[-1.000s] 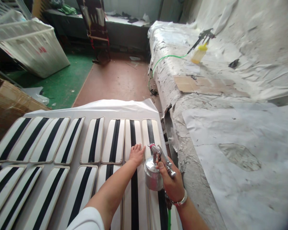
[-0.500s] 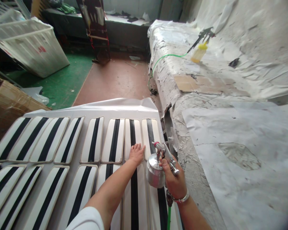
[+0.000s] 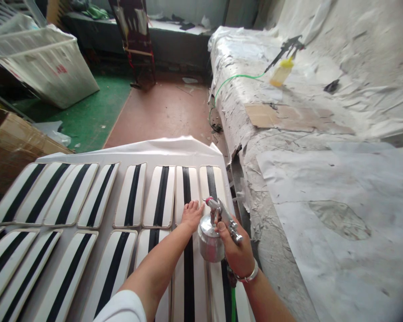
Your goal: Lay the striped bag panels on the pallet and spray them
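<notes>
My right hand (image 3: pixel 238 250) grips a silver spray gun (image 3: pixel 223 219) with a round metal cup (image 3: pixel 211 241) below it and a green hose (image 3: pixel 233 299) running down. The gun is held over the right-hand end of the panels. My left hand (image 3: pixel 191 215) rests flat, fingers spread, at the lower end of a white panel (image 3: pixel 195 188) with a black stripe. Several similar panels (image 3: pixel 159 197) lie in two rows on a white-covered table (image 3: pixel 151 150). The far-right panel (image 3: pixel 218 183) has a greyer stripe and is partly hidden by the gun.
To the right runs a ledge covered in stained sheeting (image 3: pixel 235 103), bearing cardboard (image 3: pixel 289 117) and another spray gun with a yellow bottle (image 3: pixel 282 71). A white bin (image 3: pixel 53 67) and a cardboard box (image 3: pixel 16 143) stand at left. Beyond the table is reddish floor (image 3: pixel 164 109).
My right hand has carried the spray gun a little to the left, nearer my left hand. My left hand stays on the panel.
</notes>
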Tool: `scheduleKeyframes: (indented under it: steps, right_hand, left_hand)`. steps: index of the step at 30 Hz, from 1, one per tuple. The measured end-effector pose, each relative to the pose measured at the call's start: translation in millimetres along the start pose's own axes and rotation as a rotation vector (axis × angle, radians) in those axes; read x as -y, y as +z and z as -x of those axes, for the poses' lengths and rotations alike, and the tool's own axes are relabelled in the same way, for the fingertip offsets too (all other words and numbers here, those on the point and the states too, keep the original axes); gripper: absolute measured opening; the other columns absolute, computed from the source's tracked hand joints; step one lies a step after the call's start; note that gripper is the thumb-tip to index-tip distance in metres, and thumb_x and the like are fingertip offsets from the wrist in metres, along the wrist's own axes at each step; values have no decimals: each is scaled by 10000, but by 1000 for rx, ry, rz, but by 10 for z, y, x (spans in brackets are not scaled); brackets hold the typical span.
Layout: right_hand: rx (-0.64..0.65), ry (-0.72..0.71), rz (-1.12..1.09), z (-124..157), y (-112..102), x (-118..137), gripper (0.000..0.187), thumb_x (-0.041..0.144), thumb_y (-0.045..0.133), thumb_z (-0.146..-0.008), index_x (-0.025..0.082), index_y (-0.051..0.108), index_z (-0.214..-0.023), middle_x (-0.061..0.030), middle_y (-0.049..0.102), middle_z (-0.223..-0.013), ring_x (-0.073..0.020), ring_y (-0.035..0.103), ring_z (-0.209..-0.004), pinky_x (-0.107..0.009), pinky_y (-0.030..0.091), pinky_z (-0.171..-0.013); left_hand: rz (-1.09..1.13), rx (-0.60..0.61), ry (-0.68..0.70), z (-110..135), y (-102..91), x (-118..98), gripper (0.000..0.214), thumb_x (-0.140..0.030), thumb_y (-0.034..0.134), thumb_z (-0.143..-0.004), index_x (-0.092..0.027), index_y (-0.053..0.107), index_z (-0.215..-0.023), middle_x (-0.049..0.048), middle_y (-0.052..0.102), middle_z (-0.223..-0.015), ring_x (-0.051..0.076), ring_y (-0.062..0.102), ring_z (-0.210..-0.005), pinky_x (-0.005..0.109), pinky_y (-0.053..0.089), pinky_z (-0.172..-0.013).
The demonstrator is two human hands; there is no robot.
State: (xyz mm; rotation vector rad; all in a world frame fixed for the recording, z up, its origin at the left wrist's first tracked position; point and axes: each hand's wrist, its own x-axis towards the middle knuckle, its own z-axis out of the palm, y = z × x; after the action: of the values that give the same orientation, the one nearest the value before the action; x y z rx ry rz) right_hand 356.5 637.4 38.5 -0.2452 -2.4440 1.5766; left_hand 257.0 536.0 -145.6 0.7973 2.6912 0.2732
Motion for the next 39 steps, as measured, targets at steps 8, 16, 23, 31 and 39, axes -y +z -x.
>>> scheduleKeyframes:
  steps: [8,16,23,31,39]
  right_hand:
    - [42,40,-41,-22,27,-1,347,334,496,-916,234,569,-1241,-69,651,-1155,-231,619,-1005,-327,501,-773]
    - [53,53,-75,-37,52,-4,347,345,499,-912,222,583,-1225,-65,673,-1031,-206,634,-862,-310,501,-687]
    - [-15,73,-35,-30,7,-87,247,338,514,-900,204,631,-1072,-60,680,-990,-193,630,-839,-311,494,-736]
    - [-72,100,20,-10,-88,-162,196,346,507,-897,204,640,-921,-47,682,-897,-186,631,-801,-317,489,-739]
    - [-64,97,81,73,-122,-151,273,362,499,-896,193,639,-1059,-48,681,-839,-194,634,-778,-311,498,-712]
  left_hand:
    - [15,-23,-16,-15,61,-1,425,-382,383,-921,-304,485,-1326,93,414,-1417,280,352,-1251,439,320,-994]
    - [30,-13,-6,-35,91,30,421,-383,392,-917,-308,495,-1319,90,428,-1416,280,350,-1273,444,329,-995]
    - [15,-17,-1,-2,49,3,458,-326,388,-912,-289,444,-1365,103,400,-1422,291,339,-1269,455,315,-997]
    - [6,-23,11,4,75,24,522,-229,419,-870,-285,413,-1388,100,408,-1406,283,341,-1263,438,299,-1003]
    - [-11,20,55,7,12,89,530,-160,379,-876,-287,408,-1390,100,435,-1397,278,346,-1280,436,331,-989]
